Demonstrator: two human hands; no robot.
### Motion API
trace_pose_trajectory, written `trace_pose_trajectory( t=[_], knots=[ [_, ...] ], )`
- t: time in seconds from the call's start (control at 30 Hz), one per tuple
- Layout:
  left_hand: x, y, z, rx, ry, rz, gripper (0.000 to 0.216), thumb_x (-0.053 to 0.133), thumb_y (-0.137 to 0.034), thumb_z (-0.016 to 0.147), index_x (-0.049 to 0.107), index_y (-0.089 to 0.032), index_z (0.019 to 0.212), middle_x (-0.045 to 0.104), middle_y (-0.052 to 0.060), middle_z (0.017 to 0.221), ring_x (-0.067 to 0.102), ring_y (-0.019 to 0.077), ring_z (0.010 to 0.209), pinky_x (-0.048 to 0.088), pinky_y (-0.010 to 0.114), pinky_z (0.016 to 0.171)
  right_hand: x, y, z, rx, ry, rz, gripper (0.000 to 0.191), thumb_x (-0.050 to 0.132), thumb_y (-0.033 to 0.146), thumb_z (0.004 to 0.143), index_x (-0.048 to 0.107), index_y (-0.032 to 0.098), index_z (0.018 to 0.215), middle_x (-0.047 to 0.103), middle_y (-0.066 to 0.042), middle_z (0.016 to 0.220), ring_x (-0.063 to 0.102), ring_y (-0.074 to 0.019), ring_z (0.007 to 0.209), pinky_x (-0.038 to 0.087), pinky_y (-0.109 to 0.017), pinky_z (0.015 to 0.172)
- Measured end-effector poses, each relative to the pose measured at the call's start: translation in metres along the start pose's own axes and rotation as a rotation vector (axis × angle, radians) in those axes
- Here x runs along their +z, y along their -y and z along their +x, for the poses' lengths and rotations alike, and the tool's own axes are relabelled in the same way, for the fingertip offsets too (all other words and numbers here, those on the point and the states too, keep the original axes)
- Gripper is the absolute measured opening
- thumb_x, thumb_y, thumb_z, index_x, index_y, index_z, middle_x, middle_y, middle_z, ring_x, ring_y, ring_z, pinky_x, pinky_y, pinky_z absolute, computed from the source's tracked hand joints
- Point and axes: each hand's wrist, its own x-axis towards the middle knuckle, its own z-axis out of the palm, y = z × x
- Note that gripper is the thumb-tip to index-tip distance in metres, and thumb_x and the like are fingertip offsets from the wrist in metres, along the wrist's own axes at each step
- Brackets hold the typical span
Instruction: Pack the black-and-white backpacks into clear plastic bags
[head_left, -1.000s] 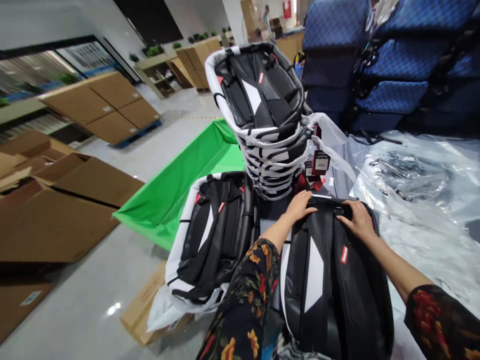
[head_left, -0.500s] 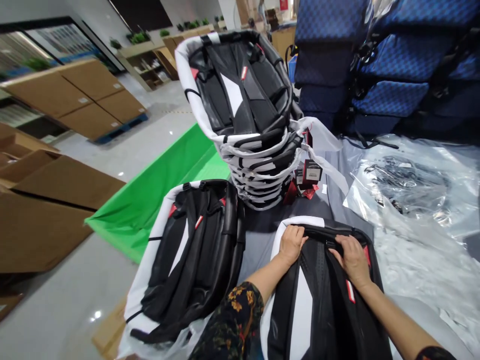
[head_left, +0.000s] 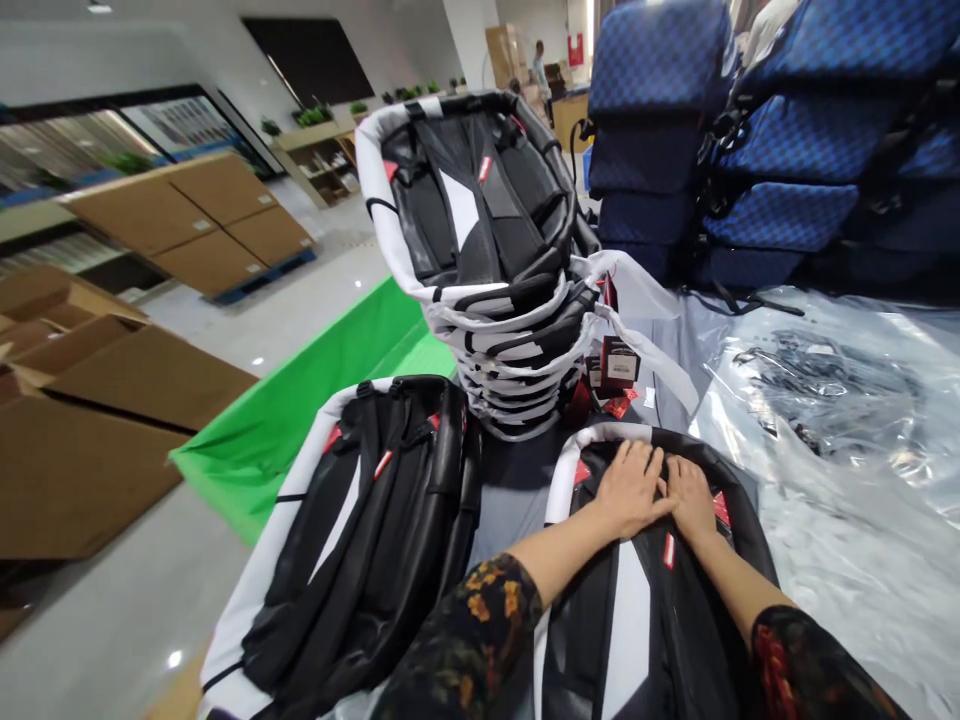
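A black backpack (head_left: 628, 630) with white edging, a white stripe and small red patches lies straps-up in front of me. My left hand (head_left: 631, 492) rests flat on its upper panel, fingers stretched toward the top edge. Close against it, my right hand (head_left: 688, 500) also lies on the panel with its fingers extended. Neither hand has anything visible in its grasp. To the left lies a second backpack (head_left: 341, 590) of the same look. Behind both rises a tall pile of similar backpacks (head_left: 487, 215), with black and red hang tags (head_left: 619, 362) dangling at its right side.
Clear plastic bags (head_left: 840, 520) spread over the table's right side. Blue checked bags (head_left: 787, 210) are stacked at the back right. A green sheet-like surface (head_left: 300, 420) slants at the left, with cardboard boxes (head_left: 97, 400) beyond on the floor. A person (head_left: 541, 75) stands far behind.
Both hands have moved from the backpack's top edge onto its upper panel and come together. The fingers that gripped the edge now lie flat. The view has tilted slightly up.
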Motion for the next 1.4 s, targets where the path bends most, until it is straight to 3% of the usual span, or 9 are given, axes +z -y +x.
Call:
trace_pose_trajectory(
  t=[0.2, 0.33, 0.47, 0.63, 0.77, 0.87, 0.93, 1.1, 1.4],
  knots=[
    [0.037, -0.006, -0.016, 0.053, -0.061, -0.077, 0.076, 0.039, -0.062, 0.101, 0.027, -0.013, 0.158, 0.031, 0.012, 0.165, 0.025, 0.023, 0.154, 0.024, 0.043, 0.127, -0.045, -0.012, -0.015, -0.035, -0.048, 0.06, 0.043, 0.037, 0.021, 0.097, 0.055, 0.024, 0.135, 0.062, -0.013, 0.132, 0.058, -0.0287, 0.124, 0.046, -0.053, 0.107],
    [0.039, -0.005, -0.019, 0.054, -0.086, -0.046, 0.074, 0.04, -0.061, 0.101, 0.029, -0.013, 0.157, 0.032, 0.012, 0.165, 0.026, 0.0237, 0.154, 0.025, 0.043, 0.127, -0.075, -0.053, 0.015, 0.129, 0.137, -0.038, 0.045, 0.05, 0.027, 0.091, 0.054, 0.02, 0.135, 0.063, -0.019, 0.127, 0.059, -0.0344, 0.118, 0.051, -0.051, 0.094],
    [0.044, -0.005, -0.025, 0.028, -0.158, -0.052, 0.073, 0.043, -0.057, 0.102, 0.025, -0.015, 0.159, 0.031, 0.013, 0.165, 0.025, 0.0261, 0.155, 0.027, 0.046, 0.126, -0.058, -0.09, 0.065, 0.058, 0.404, -0.051, 0.028, 0.07, 0.017, 0.068, 0.066, 0.024, 0.096, 0.069, -0.005, 0.089, 0.066, -0.0244, 0.082, 0.049, -0.033, 0.07],
    [0.055, 0.0, -0.027, 0.058, -0.174, -0.082, 0.069, 0.048, -0.054, 0.1, 0.03, -0.02, 0.158, 0.027, 0.014, 0.166, 0.02, 0.0277, 0.156, 0.025, 0.05, 0.126, -0.017, -0.105, 0.098, 0.026, 0.59, -0.084, 0.05, 0.083, 0.002, 0.038, 0.063, 0.024, 0.078, 0.063, 0.003, 0.075, 0.062, -0.0199, 0.07, 0.037, -0.026, 0.058],
    [0.05, -0.002, -0.023, 0.013, -0.13, -0.096, 0.07, 0.053, -0.057, 0.097, 0.035, -0.023, 0.156, 0.026, 0.017, 0.166, 0.022, 0.0287, 0.155, 0.025, 0.051, 0.125, -0.038, -0.092, 0.079, 0.046, 0.528, -0.137, 0.04, 0.083, 0.01, 0.057, 0.064, 0.024, 0.088, 0.065, 0.001, 0.084, 0.062, -0.0205, 0.075, 0.038, -0.027, 0.059],
    [0.047, -0.005, -0.022, -0.003, -0.126, -0.096, 0.07, 0.053, -0.056, 0.097, 0.037, -0.022, 0.155, 0.031, 0.016, 0.164, 0.026, 0.0282, 0.154, 0.026, 0.051, 0.125, -0.073, -0.07, 0.04, 0.065, 0.397, -0.201, 0.026, 0.065, 0.02, 0.086, 0.065, 0.022, 0.112, 0.066, -0.01, 0.106, 0.063, -0.0247, 0.093, 0.045, -0.033, 0.071],
    [0.048, -0.005, -0.023, 0.006, -0.14, -0.09, 0.07, 0.054, -0.054, 0.097, 0.036, -0.021, 0.156, 0.035, 0.014, 0.163, 0.028, 0.0277, 0.153, 0.026, 0.05, 0.125, -0.086, -0.054, 0.016, 0.044, 0.349, -0.234, 0.027, 0.052, 0.019, 0.095, 0.065, 0.021, 0.119, 0.067, -0.012, 0.109, 0.061, -0.0262, 0.099, 0.046, -0.037, 0.078],
    [0.058, -0.003, -0.027, 0.02, -0.218, -0.038, 0.066, 0.054, -0.05, 0.097, 0.041, -0.014, 0.151, 0.049, 0.014, 0.154, 0.041, 0.0267, 0.146, 0.03, 0.049, 0.123, -0.071, -0.027, 0.004, -0.016, 0.329, -0.285, 0.036, 0.043, 0.014, 0.096, 0.065, 0.021, 0.123, 0.068, -0.013, 0.116, 0.059, -0.0278, 0.103, 0.044, -0.039, 0.079],
    [0.055, -0.001, -0.015, 0.049, -0.22, 0.066, 0.063, 0.047, -0.052, 0.101, 0.048, -0.008, 0.145, 0.061, 0.013, 0.141, 0.049, 0.0244, 0.138, 0.027, 0.045, 0.123, -0.047, -0.026, 0.054, 0.029, 0.443, -0.302, 0.032, 0.039, 0.007, 0.093, 0.069, 0.008, 0.103, 0.068, -0.019, 0.092, 0.064, -0.0278, 0.085, 0.044, -0.038, 0.071]
  ],
)
